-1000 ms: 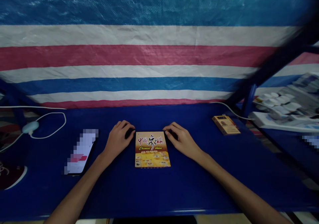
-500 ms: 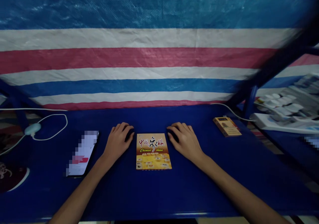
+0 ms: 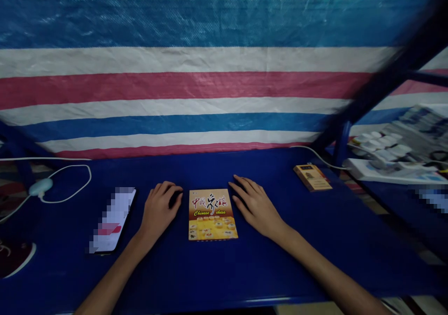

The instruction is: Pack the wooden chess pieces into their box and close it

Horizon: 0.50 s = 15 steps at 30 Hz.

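A flat Chinese chess box (image 3: 213, 214), yellow and brown with printed chess pieces, lies between my hands on the blue table (image 3: 210, 273). My left hand (image 3: 161, 207) rests on the table just left of the box, fingers bent and thumb apart from them, holding nothing. To the right of the box, my right hand (image 3: 255, 204) lies with its fingers stretched out and spread, also holding nothing. Its fingertips come close to the box's upper right corner. A phone (image 3: 114, 221) with a lit, partly blurred screen lies left of my left hand.
A small yellow-brown box (image 3: 312, 178) lies at the back right. White power strip (image 3: 392, 172) with plugs stands beyond it. At the left are a white cable with a round pale-blue piece (image 3: 41, 187) and a dark red shoe (image 3: 16, 259). Striped sheeting (image 3: 224, 86) hangs behind.
My right hand's fingers have straightened and spread out more. My left hand has shifted slightly away from the Chinese chess box. The whole view has moved a little; the box stays in place.
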Available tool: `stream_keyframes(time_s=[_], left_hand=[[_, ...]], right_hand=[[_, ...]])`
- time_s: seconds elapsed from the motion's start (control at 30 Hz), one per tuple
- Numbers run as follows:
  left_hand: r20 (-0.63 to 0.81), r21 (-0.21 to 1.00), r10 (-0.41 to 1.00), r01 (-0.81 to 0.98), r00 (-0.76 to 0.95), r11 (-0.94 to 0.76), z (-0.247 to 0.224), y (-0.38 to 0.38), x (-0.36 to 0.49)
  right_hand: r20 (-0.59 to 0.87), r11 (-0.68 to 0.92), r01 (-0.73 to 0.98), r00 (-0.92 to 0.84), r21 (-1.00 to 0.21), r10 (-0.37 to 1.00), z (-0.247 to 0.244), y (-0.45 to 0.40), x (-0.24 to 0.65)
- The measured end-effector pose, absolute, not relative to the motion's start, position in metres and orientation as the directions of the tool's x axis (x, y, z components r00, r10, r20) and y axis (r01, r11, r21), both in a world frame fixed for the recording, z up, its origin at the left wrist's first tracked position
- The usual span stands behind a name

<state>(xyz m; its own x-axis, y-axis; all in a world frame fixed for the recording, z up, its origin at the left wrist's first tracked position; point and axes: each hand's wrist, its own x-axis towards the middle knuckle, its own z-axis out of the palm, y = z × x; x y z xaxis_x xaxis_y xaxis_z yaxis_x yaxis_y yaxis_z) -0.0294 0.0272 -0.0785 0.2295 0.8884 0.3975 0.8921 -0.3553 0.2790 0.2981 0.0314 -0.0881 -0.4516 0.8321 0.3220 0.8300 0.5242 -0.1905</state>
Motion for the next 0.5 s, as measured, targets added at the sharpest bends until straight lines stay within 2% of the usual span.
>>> stream_keyframes(time_s=[0.17,0.27,0.43,0.5], left_hand=[[0.391,0.287,0.891,0.889,0.232,-0.357,-0.077,0.021,-0.024],[0.388,0.291,0.891,0.886,0.235,-0.361,-0.077,0.008,-0.024],[0.379,0.335,0.903,0.879,0.205,-0.340,-0.077,-0.038,-0.030],[0.378,0.317,0.905,0.892,0.193,-0.322,-0.078,-0.058,-0.029]], right_hand=[[0.285,0.477,0.827,-0.400,-0.296,0.871,-0.076,0.030,0.300],[0.277,0.445,0.837,-0.367,-0.318,0.888,-0.075,0.019,0.299],[0.285,0.500,0.828,-0.430,-0.253,0.857,-0.080,-0.029,0.294],[0.298,0.522,0.827,-0.455,-0.209,0.839,-0.082,-0.049,0.288]])
